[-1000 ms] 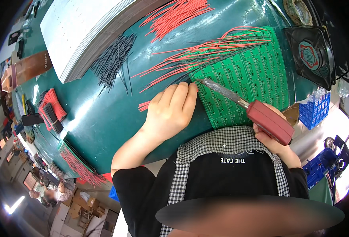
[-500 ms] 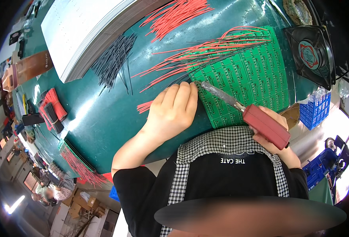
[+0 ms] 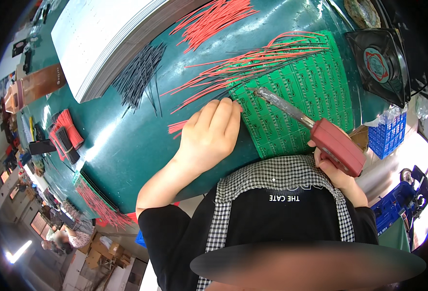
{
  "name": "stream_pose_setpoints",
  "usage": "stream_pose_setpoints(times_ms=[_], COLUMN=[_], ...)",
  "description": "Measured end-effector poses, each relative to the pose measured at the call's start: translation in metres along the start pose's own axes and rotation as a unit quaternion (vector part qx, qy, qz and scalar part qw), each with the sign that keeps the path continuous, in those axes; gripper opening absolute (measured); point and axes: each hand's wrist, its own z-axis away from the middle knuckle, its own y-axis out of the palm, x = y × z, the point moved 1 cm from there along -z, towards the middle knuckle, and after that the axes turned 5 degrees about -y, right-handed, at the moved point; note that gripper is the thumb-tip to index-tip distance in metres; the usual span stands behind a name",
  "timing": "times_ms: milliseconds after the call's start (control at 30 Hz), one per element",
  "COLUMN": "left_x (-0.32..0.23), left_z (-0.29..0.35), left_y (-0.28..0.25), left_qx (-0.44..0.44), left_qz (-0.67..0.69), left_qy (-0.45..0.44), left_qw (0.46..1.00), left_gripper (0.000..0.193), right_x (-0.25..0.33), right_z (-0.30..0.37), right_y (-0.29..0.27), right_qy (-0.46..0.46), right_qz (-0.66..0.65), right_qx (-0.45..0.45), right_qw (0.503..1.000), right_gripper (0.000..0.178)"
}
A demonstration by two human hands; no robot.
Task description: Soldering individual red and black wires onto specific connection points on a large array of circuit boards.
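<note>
Green was the circuit panel (image 3: 301,102), lying on the dark teal table (image 3: 141,140) at about one o'clock from my body, with many red wires (image 3: 253,65) already fixed along its upper edge and fanning out toward ten o'clock. My left hand (image 3: 209,138) lay flat at the panel's left edge, fingers pressed together over the end of one red wire; I could not tell if the fingertips really pinched it or only pushed it down. My right hand (image 3: 337,169), at four o'clock from the panel, was closed firmly around the red handle of the soldering iron (image 3: 316,128), and the metal tip touched the panel near its upper left part, just beside my left fingertips. To do this joint well, I judged that the wire must stay quiet under the left fingers while the tip rests on the pad and wire together, and the fingers should keep apart from the hot metal. A bundle of black wires (image 3: 139,80) lay at eleven o'clock, and a small fan (image 3: 381,63) stood at two o'clock.
</note>
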Motion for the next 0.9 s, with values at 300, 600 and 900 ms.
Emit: stream_pose_setpoints(times_ms=[300, 600, 900], left_x=[-0.003, -0.004, -0.005], left_z=[-0.01, -0.011, -0.01], left_y=[0.006, 0.008, 0.005], left_qx=[-0.009, 0.004, 0.014], left_qz=[0.031, 0.015, -0.003], left_qy=[0.014, 0.017, 0.031], left_qw=[0.999, 1.0, 0.999], left_gripper=[0.029, 0.027, 0.023], right_x=[-0.003, -0.004, -0.005], right_z=[0.001, -0.002, 0.006], right_y=[-0.004, -0.004, -0.01], right_qy=[-0.014, -0.031, -0.021], right_qz=[0.038, 0.065, 0.162], right_qx=[0.001, 0.022, 0.052], right_qw=[0.999, 0.997, 0.985], right_gripper=[0.064, 0.062, 0.054])
